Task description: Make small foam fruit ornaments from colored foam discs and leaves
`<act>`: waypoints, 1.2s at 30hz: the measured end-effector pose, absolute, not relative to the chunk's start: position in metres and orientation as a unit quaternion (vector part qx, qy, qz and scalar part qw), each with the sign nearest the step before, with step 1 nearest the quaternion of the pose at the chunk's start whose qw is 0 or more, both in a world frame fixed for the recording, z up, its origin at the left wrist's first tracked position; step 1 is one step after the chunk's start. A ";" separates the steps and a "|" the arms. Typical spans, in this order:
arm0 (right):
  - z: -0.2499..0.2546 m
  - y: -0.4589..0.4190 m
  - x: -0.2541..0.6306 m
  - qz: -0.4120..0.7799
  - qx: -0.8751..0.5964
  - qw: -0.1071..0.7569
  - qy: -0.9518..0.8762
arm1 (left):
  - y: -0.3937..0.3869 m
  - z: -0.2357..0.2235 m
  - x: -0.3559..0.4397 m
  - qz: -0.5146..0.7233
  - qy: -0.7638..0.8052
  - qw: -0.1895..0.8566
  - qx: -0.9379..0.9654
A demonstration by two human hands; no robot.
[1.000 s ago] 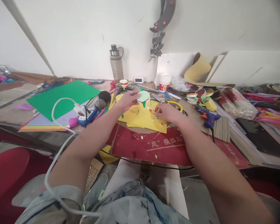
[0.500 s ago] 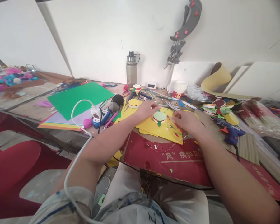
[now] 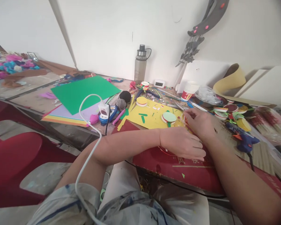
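Note:
My left hand (image 3: 183, 145) reaches across to the right, low over the red cardboard sheet (image 3: 152, 162). Its fingers are curled together, and whatever they hold is hidden. Just behind it, my right hand (image 3: 199, 123) has thumb and fingers drawn together beside a thin reddish strip, which I cannot make out clearly. Left of the right fingers, a short round drum-like piece (image 3: 169, 117) with a pale green top, red-and-white side and green tabs lies on yellow paper (image 3: 152, 120). A similar yellow-topped piece (image 3: 141, 101) sits farther left.
Green paper (image 3: 84, 93) and a power strip (image 3: 109, 115) lie left; a white cable crosses my left arm. A bottle (image 3: 140, 65) and paper cups (image 3: 189, 90) stand at the back. Right are scissors (image 3: 179, 105), a blue glue gun (image 3: 247, 142) and several finished round pieces.
My left hand has left the far side of the green-topped piece and swung right and nearer, below my right hand. The view has shifted slightly left.

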State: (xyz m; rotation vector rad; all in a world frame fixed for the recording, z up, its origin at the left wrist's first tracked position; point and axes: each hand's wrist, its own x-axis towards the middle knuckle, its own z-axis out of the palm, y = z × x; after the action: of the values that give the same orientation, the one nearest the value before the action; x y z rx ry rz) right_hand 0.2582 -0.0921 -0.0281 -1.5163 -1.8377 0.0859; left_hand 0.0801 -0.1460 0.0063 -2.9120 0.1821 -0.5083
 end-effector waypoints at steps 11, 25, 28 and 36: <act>-0.035 -0.092 0.260 0.034 -0.584 0.373 -0.721 | -0.136 0.001 0.074 -0.203 0.031 0.062 -0.977; -0.026 -0.097 0.251 0.067 -0.568 0.376 -0.729 | -0.133 -0.010 0.077 -0.260 0.061 0.045 -0.963; -0.014 -0.099 0.245 0.080 -0.571 0.376 -0.726 | -0.137 -0.008 0.079 -0.223 0.062 0.037 -0.972; 0.031 -0.089 0.201 0.134 -0.534 0.357 -0.755 | -0.141 -0.012 0.082 -0.206 0.076 0.065 -0.973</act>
State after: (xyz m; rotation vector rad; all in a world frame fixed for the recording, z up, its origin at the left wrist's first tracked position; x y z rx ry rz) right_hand 0.2008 -0.0891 0.0308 -1.3787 -1.9478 0.3461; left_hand 0.0821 -0.1412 -0.0119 -2.9369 0.2291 -0.6227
